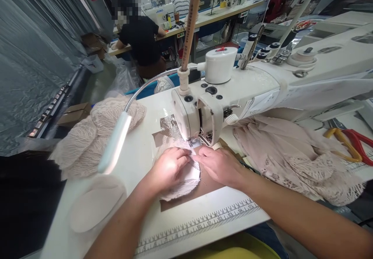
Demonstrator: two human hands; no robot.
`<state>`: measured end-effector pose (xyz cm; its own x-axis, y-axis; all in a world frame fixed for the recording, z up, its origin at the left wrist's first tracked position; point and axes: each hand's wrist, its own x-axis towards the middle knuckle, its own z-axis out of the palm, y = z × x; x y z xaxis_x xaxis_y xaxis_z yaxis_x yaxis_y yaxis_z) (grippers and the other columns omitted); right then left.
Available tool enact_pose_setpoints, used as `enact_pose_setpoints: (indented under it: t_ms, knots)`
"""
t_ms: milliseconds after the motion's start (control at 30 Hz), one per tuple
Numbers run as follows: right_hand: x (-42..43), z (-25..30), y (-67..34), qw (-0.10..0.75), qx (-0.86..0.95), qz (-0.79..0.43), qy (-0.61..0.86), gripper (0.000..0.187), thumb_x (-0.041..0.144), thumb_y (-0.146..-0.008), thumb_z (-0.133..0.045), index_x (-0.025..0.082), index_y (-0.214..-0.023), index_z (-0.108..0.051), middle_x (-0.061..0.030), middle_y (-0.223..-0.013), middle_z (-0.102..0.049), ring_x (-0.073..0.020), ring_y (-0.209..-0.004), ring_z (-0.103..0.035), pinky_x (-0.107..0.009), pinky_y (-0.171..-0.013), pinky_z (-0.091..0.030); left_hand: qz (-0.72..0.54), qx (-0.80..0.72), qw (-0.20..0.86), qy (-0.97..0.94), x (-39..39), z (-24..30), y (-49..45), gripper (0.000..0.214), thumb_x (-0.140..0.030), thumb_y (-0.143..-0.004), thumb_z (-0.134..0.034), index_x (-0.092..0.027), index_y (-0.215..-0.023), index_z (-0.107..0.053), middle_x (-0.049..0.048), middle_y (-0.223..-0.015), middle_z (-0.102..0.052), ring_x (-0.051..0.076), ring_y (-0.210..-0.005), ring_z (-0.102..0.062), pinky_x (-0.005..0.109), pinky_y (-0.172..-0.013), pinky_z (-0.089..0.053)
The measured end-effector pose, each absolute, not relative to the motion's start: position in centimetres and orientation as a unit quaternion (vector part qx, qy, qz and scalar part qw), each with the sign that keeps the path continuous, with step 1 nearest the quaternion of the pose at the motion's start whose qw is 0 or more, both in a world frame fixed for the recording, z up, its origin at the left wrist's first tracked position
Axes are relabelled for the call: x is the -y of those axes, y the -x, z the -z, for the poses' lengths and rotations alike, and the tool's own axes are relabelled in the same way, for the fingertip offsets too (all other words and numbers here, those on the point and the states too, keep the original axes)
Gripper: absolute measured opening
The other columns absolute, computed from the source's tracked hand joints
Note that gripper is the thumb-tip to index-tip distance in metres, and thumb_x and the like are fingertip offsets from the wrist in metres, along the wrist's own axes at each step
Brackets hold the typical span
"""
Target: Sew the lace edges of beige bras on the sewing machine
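A pale pink lace fabric piece (186, 185) with a curved lower edge lies under the needle area of a white sewing machine (192, 113). My left hand (171, 167) rests on it from the left, fingers bent and closed on the fabric. From the right, my right hand (220, 166) pinches the fabric's right edge just in front of the presser foot. Both sets of fingertips are close together below the needle, which is partly hidden. Brown sheeting (214, 183) covers the machine bed beneath the piece.
Lace bundles (96, 130) lie at left beside a lit lamp (115, 144) and pale oval pads (97, 204). More lace fabric (285, 150) and red and yellow-handled scissors (351, 144) are at right. A printed ruler (201, 226) lines the front edge. A co-worker (141, 41) sits beyond.
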<state>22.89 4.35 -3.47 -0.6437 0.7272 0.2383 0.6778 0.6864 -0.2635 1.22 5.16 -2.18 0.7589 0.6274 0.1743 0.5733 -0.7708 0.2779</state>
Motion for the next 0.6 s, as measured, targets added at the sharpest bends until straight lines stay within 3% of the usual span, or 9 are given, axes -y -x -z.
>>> enact_pose_setpoints:
  t_ms: [133, 333, 600]
  knots:
    - [-4.27, 3.57, -22.96, 0.173, 0.899, -0.082, 0.394, 0.026, 0.012, -0.090, -0.041, 0.018, -0.095, -0.066, -0.0021, -0.076, -0.054, -0.0131, -0.062, -0.039, -0.027, -0.056, -0.024, -0.133, -0.330, 0.121, -0.927, -4.89, 1.94, -1.43, 0.032, -0.007, -0.074, -0.049, -0.015, -0.101, -0.063, 0.0104, -0.105, -0.064, 0.022, -0.092, -0.059, 0.037, -0.080, -0.050]
    - [-4.35, 3.46, -22.65, 0.155, 0.891, -0.077, 0.420, 0.027, 0.010, -0.089, -0.041, 0.016, -0.097, -0.066, -0.0034, -0.077, -0.056, -0.0145, -0.066, -0.042, -0.028, -0.056, -0.024, -0.118, -0.341, 0.081, -0.929, -4.67, 1.79, -1.87, 0.030, -0.022, -0.090, -0.043, -0.013, -0.115, -0.058, 0.0135, -0.122, -0.059, 0.024, -0.095, -0.059, 0.040, -0.080, -0.049]
    - [-4.53, 3.19, -22.07, 0.146, 0.882, -0.073, 0.442, 0.027, 0.009, -0.087, -0.044, 0.014, -0.103, -0.065, -0.0046, -0.084, -0.063, -0.0143, -0.066, -0.046, -0.028, -0.056, -0.027, -0.087, -0.348, 0.028, -0.933, -5.33, 2.36, -1.62, 0.037, -0.021, -0.090, -0.042, -0.011, -0.122, -0.057, 0.0112, -0.128, -0.058, 0.025, -0.091, -0.054, 0.042, -0.079, -0.048]
